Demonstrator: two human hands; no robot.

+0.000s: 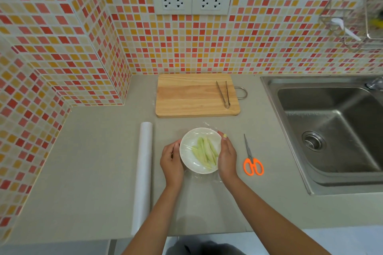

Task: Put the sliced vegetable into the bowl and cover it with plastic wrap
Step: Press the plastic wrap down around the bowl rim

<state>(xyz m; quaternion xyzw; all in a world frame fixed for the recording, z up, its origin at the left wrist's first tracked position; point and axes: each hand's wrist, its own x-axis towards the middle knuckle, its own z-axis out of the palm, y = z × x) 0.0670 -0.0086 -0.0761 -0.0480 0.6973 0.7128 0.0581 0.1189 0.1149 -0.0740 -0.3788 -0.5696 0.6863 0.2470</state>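
Clear plastic wrap [204, 176] lies stretched over the white bowl [199, 150], low in the centre of the frame, with loose film spreading onto the grey counter [93, 172] around its base. Left hand [172, 161] cups the bowl's left rim with curled fingers; right hand [227, 156] presses along the right rim, fingers extended. Sliced vegetable [205, 151], pale green strips, lies inside under the film. Left of the bowl lies the wrap roll [143, 176]; right, orange-handled scissors [251, 160]. Above, a wooden cutting board [194, 95] carries metal tongs [223, 94]. A steel sink [331, 126] occupies the right side.
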